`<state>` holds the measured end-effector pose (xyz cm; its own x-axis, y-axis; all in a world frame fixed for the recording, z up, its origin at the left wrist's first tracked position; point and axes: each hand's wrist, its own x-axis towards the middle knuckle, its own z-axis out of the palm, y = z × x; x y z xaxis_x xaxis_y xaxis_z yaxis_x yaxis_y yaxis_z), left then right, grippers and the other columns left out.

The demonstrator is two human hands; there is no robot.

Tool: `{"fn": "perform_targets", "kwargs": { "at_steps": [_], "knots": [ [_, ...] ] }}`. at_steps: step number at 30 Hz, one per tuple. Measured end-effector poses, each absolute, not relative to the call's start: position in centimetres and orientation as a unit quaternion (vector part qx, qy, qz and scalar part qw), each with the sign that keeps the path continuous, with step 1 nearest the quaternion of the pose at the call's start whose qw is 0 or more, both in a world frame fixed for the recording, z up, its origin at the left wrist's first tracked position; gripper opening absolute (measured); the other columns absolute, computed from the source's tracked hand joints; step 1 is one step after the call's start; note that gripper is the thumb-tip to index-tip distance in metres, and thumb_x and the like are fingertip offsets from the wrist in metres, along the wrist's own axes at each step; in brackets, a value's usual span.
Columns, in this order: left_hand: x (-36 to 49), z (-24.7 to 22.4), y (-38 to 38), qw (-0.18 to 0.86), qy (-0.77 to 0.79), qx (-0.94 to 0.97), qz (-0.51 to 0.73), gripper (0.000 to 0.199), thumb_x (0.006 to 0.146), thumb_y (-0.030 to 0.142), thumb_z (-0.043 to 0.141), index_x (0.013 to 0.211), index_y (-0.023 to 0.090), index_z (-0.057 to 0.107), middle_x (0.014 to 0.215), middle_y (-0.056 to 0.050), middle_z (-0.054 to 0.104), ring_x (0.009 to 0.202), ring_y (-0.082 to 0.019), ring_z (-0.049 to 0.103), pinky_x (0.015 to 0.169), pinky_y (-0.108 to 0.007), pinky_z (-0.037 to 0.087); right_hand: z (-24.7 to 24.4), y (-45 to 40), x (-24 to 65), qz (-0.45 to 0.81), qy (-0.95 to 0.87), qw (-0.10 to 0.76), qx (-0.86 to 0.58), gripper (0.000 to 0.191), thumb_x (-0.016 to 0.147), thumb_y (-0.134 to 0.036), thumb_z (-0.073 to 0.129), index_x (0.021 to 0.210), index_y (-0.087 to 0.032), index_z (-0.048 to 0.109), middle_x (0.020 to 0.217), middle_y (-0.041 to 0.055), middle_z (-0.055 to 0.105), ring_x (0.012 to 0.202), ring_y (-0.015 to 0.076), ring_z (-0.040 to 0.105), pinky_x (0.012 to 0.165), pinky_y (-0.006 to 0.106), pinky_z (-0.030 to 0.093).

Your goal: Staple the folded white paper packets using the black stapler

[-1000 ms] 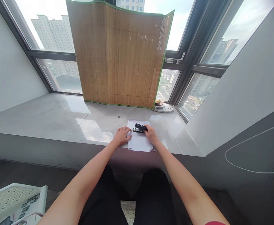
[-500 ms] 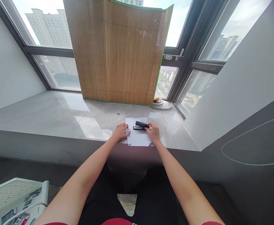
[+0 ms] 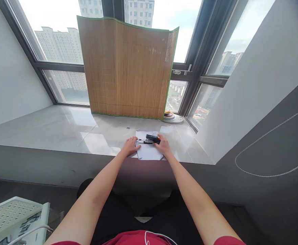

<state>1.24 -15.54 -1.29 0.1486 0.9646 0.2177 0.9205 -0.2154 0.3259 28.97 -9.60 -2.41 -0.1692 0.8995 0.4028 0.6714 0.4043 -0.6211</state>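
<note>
My right hand (image 3: 163, 145) grips the rear end of a black stapler (image 3: 153, 138), fingers at its back and thumb along the near side. The stapler's top arm is raised from its base, and a thin light-coloured part sticks out to the left between them. Under it lies white paper (image 3: 149, 153) at the sill's front edge. My left hand (image 3: 130, 146) rests at the paper's left edge, thumb apart from the fingers and pointing towards the stapler, holding nothing visible. Two small dark strips (image 3: 128, 128), perhaps staples, lie on the sill behind.
The pale glossy window sill (image 3: 49, 132) runs below the windows. A bamboo mat (image 3: 128, 68) with green edging leans against the glass. Stacked plates (image 3: 173, 117) stand in the right corner. A white perforated rack (image 3: 11, 217) is at lower left; a cord (image 3: 268, 176) hangs at right.
The thin light part now juts out leftward from the stapler, and the top arm appears raised more. My left hand stays at the paper's edge. The view has tilted upward slightly.
</note>
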Motion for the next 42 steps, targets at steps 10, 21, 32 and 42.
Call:
{"fn": "perform_targets", "kwargs": {
  "at_steps": [10, 21, 32, 42],
  "knots": [
    [1.5, -1.2, -15.7, 0.047, 0.627, 0.754, 0.191, 0.034, 0.102, 0.043, 0.058, 0.128, 0.021, 0.058, 0.135, -0.014, 0.065, 0.128, -0.032, 0.061, 0.114, -0.045, 0.041, -2.3, -9.7, 28.8, 0.133, -0.8, 0.328, -0.484, 0.041, 0.091, -0.03, 0.075, 0.13, -0.023, 0.065, 0.126, 0.011, 0.074, 0.118, 0.0285, 0.068, 0.101, 0.041, 0.053],
    [3.6, -0.1, -15.9, 0.227, 0.576, 0.587, 0.522, 0.007, 0.093, 0.019, 0.067, 0.097, 0.023, 0.064, 0.128, -0.014, 0.066, 0.135, -0.032, 0.054, 0.125, -0.045, 0.033, -3.1, -10.1, 29.1, -0.004, -0.819, 0.42, -0.391, 0.043, 0.094, -0.01, 0.064, 0.134, -0.024, 0.07, 0.121, 0.0113, 0.079, 0.114, 0.03, 0.072, 0.093, 0.042, 0.062],
    [7.3, 1.2, -13.2, 0.646, 0.376, 0.125, 0.652, 0.03, 0.111, 0.029, 0.039, 0.112, 0.012, 0.063, 0.093, -0.014, 0.068, 0.084, -0.022, 0.071, 0.078, -0.032, 0.06, -2.3, -11.4, 29.3, -0.161, -0.872, 0.396, -0.238, 0.045, 0.106, -0.009, 0.054, 0.142, -0.029, 0.072, 0.135, 0.0064, 0.076, 0.134, 0.0272, 0.062, 0.108, 0.044, 0.055],
    [4.9, -0.6, -12.7, 0.616, 0.373, 0.163, 0.674, 0.019, 0.1, -0.001, 0.056, 0.108, 0.014, 0.067, 0.102, -0.012, 0.074, 0.091, -0.015, 0.074, 0.097, -0.028, 0.059, -2.4, -11.1, 28.9, -0.074, -0.835, 0.469, -0.277, 0.032, 0.103, -0.011, 0.057, 0.13, -0.023, 0.069, 0.121, 0.0108, 0.076, 0.113, 0.0292, 0.066, 0.103, 0.046, 0.053]
  ]
}}
